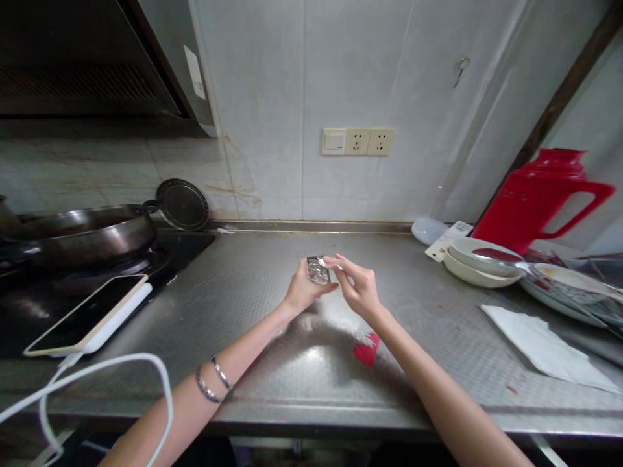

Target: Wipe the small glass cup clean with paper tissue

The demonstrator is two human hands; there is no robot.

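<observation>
Your left hand (302,290) holds a small shiny packet (318,270) up over the middle of the bench (272,311). Your fingers are curled around it from the side, so it stays still in the air. Your right hand (359,287) comes in from the other side. Its fingers pinch a thin white bit at the top corner of the packet, just where the two hands meet. One hand steadies and the other hand grips the edge, which looks like a good way to hold something small and slippery. I cannot tell what is inside the packet.

Under your right arm, a little red scrap (366,351) lies flat on the bench. A white paper sheet (545,347) lies further right. Behind it sit stacked white bowls (479,259) and plates, pushed close to the wall and out of your way. A red jug (540,194) stands in the corner.

On your left, a phone (85,314) rests on a white pad with a white cable (121,376) looping off the edge. A dark pan (82,233) sits on the stove, with a round lid (182,204) leaning against the wall. Two bracelets (213,379) hang on your left wrist.
</observation>
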